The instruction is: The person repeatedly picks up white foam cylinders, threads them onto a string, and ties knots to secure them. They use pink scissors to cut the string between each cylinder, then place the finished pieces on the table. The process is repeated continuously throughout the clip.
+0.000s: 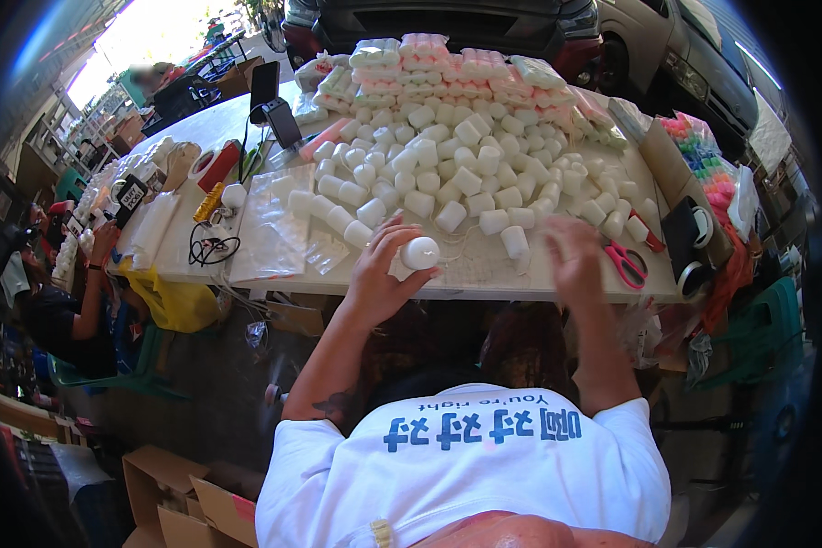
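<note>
My left hand (381, 271) is closed around a short white candle (420, 253), its round top facing up with a small wick mark in the middle. My right hand (574, 258) is raised over the table's front edge, smeared by motion, so I cannot make out its fingers or anything in them. Between and beyond my hands lies a big loose heap of similar white candles (467, 181). One candle (514, 241) lies close to my right hand. Pink-handled scissors (627, 265) lie on the table just right of that hand.
Packed bundles of candles (420, 59) are stacked at the table's (457, 280) far side. Clear plastic bags (274, 224), a black cable (214, 245) and a phone on a stand (265, 84) are on the left. A cardboard box (680, 173) borders the right. Another person (64, 306) sits at far left.
</note>
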Demonstrator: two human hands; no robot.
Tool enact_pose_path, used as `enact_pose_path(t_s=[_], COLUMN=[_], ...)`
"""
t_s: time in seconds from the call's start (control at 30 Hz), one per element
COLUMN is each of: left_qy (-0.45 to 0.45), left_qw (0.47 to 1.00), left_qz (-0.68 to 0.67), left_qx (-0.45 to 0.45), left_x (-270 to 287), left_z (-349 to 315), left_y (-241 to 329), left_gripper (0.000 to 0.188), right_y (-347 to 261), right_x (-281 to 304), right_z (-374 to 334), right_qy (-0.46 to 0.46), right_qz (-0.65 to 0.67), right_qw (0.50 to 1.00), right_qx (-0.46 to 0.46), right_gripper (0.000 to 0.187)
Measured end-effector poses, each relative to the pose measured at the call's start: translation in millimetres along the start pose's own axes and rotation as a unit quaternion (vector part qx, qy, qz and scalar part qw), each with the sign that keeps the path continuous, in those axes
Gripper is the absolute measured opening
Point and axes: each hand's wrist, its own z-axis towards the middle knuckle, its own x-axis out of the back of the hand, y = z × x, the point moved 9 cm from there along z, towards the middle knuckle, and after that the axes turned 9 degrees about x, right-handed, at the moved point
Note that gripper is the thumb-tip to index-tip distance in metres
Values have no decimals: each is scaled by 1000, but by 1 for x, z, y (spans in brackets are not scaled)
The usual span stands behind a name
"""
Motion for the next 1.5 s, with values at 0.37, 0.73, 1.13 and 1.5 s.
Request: enact_pose_path(t_s=[0.37,0.73,1.13,1.5], left_qy=[80,37,91,117], left_qw=[993,992,993,987], left_qz=[-59,-91,69,111], left_qx=[-58,85,-8,-24], left_x=[-10,-24,-16,-13], left_z=[15,8,12,9], left_y=[23,-4,25,21], left_gripper=[41,41,32,28], right_y=[173,153,73,-135], right_x=[48,33,68,23], right_z=[-102,-85,-39,54], right_qy=[-277,-417,-19,67], right_qz=[-145,-111,442,380], right_qw=[907,863,858,913], right_qx=[-282,-261,-260,133], right_gripper=[32,43,54,46])
